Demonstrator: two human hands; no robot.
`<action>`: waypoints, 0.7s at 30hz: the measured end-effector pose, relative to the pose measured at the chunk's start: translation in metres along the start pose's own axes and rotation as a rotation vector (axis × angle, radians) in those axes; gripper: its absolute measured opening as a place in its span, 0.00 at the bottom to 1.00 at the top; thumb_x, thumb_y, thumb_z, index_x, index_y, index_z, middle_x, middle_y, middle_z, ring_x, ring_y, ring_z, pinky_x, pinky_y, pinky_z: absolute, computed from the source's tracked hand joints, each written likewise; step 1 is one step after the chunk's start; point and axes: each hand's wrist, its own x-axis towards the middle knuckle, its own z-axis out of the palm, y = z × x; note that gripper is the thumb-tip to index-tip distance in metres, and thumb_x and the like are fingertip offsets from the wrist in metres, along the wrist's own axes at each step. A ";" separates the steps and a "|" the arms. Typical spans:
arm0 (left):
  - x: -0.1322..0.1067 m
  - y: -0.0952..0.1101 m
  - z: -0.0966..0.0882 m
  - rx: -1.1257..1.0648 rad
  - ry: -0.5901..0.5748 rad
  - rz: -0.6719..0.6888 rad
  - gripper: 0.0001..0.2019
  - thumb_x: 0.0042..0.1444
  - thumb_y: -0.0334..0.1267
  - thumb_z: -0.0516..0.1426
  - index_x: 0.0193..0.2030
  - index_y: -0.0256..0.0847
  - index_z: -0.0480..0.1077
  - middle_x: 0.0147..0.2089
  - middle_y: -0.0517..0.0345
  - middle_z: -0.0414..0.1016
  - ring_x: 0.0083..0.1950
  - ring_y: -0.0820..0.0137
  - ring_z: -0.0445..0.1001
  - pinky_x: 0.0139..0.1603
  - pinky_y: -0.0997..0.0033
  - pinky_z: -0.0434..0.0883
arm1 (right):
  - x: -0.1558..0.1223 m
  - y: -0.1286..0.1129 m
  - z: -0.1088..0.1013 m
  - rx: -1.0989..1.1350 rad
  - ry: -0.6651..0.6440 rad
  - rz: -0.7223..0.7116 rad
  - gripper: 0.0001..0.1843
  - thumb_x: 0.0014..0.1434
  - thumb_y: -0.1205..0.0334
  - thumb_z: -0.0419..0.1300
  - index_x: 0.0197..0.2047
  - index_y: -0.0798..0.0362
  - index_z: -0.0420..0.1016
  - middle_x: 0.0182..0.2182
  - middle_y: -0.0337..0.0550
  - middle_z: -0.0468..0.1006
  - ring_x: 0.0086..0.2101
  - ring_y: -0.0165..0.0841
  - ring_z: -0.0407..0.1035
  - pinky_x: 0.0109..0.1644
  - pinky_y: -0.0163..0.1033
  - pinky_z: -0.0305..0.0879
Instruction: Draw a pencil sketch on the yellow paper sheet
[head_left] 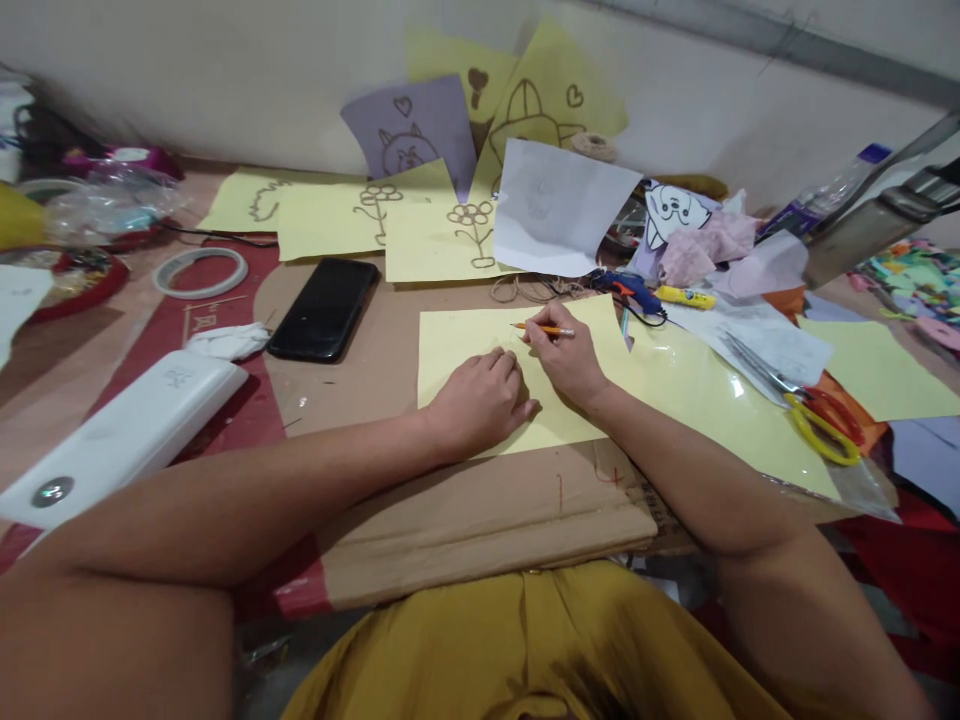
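Observation:
A sheet of yellow paper (pixel 450 345) lies on a piece of cardboard (pixel 480 510) in front of me. My right hand (pixel 562 355) grips an orange pencil (pixel 553 330), its tip pointing left, close to the sheet's upper middle. Whether the tip touches the paper I cannot tell. Flat on the same sheet rests my left hand (pixel 480 400), holding nothing, with the thumb apart from the fingers. Any pencil lines on this sheet are too faint to make out. Behind it stands a white sheet with a faint drawing (pixel 562 205).
Left of the sheet lie a black phone (pixel 324 310), a roll of tape (pixel 199 272) and a long white device (pixel 127 430). Yellow-handled scissors (pixel 821 430), a yellow tube (pixel 685 297) and a blue glue gun (pixel 634 290) are to the right. Flower drawings (pixel 439 240) lean at the back.

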 end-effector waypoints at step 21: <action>0.000 0.000 0.003 0.006 -0.004 0.017 0.23 0.71 0.49 0.55 0.52 0.25 0.77 0.55 0.34 0.78 0.61 0.50 0.75 0.58 0.54 0.74 | -0.006 -0.009 -0.002 -0.246 -0.078 -0.102 0.11 0.66 0.58 0.57 0.32 0.47 0.63 0.26 0.36 0.73 0.28 0.31 0.65 0.36 0.41 0.61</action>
